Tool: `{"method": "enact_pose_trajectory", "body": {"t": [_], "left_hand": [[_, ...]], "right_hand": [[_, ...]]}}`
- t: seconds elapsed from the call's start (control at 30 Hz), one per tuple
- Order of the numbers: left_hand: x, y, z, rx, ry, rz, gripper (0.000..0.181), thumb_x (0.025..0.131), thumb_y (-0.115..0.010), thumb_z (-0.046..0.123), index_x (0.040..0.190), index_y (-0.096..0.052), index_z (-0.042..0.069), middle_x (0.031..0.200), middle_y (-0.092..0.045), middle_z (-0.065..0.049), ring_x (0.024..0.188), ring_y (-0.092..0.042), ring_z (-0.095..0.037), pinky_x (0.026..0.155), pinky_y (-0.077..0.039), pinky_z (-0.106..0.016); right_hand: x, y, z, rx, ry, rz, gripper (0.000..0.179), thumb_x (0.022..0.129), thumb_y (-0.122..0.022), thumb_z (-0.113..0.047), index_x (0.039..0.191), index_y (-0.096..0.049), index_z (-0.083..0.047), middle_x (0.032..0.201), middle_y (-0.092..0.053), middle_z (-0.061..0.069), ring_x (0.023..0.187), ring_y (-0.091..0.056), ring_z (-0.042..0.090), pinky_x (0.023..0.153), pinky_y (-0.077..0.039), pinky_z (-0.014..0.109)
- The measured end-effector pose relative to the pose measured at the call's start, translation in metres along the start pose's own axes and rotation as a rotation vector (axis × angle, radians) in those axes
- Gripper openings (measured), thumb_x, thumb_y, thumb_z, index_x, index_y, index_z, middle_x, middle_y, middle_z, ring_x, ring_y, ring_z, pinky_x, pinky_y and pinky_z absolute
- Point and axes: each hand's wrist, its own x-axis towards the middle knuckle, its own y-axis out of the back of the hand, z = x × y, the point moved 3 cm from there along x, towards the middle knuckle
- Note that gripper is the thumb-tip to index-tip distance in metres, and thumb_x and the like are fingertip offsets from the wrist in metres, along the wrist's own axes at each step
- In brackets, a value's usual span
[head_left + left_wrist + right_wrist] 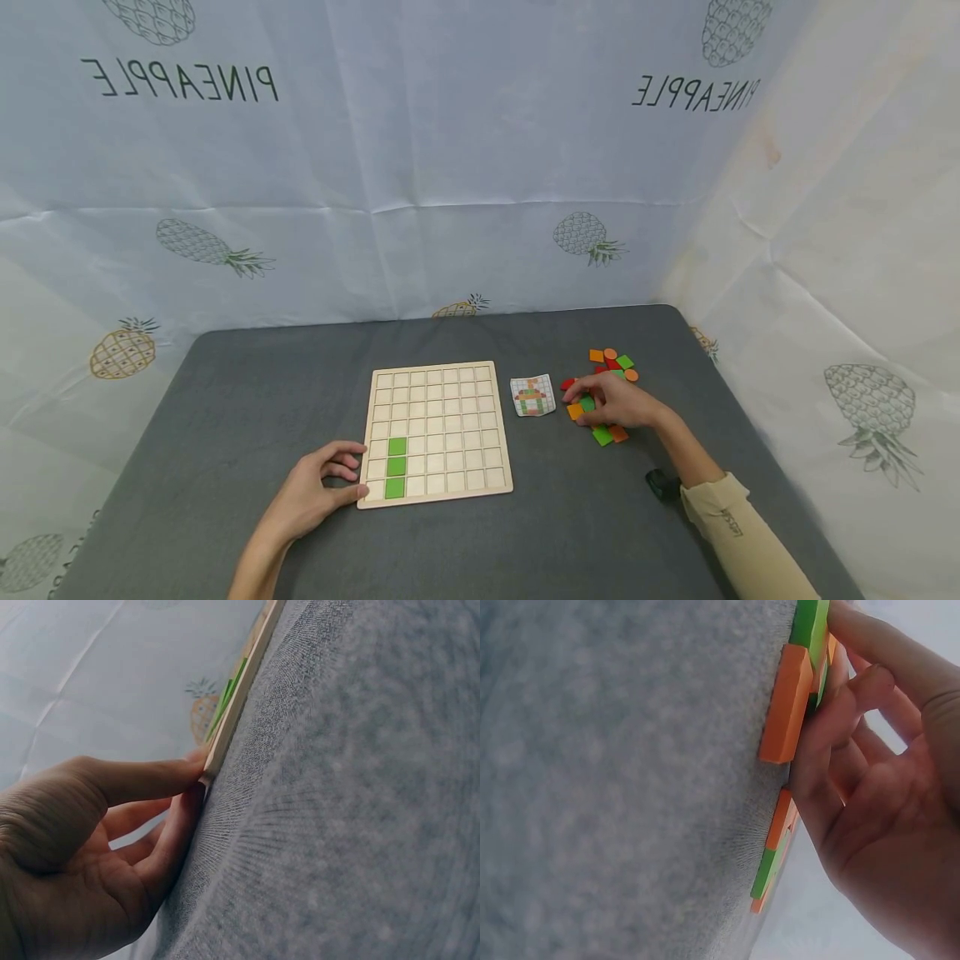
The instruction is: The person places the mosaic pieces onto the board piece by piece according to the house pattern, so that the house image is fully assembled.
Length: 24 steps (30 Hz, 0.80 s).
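A square wooden grid board (438, 429) lies on the table, with several green square tiles (396, 467) in a column near its left side. My left hand (311, 492) rests its thumb and index fingertips against the board's left edge; in the left wrist view the thumb tip touches the corner of the wooden board (225, 742). Over a loose pile of coloured tiles, my right hand (618, 400) has thumb and index finger spread apart among them. Close to that hand lie a green tile (810, 626) and an orange tile (786, 705). Nothing is visibly held.
Between board and pile lies a small pattern card (533, 396) with a coloured grid picture. A dark object (662, 485) sits by the right wrist. The grey table (270, 392) meets white pineapple-printed cloth (450, 150) at the back and sides.
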Motion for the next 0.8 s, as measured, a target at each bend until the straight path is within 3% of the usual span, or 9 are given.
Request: {"method": "enact_pose_trajectory", "body": {"t": [0.53,0.8], "left_hand": [[-0.001,0.0,0.0,-0.001,-0.001,0.003,0.06,0.081,-0.095,0.008,0.135,-0.069,0.005,0.111,-0.069,-0.01,0.09,-0.068,-0.006,0.081,-0.055,-0.023],[0.0,0.001,0.001,-0.008,-0.011,-0.006,0.059,0.082,-0.095,0.009,0.135,-0.069,0.005,0.111,-0.07,-0.01,0.09,-0.068,-0.006,0.081,-0.056,-0.023]], "right_hand": [[-0.005,0.002,-0.009,-0.023,-0.02,0.067,0.032,0.095,-0.085,-0.018,0.124,-0.077,-0.007,0.112,-0.076,0.011,0.057,-0.049,0.007,0.058,-0.048,0.025],[-0.002,-0.002,-0.036,-0.012,0.031,0.109,0.034,0.096,-0.085,-0.02,0.126,-0.076,-0.006,0.111,-0.075,0.013,0.057,-0.049,0.004,0.058,-0.048,0.025]]}}
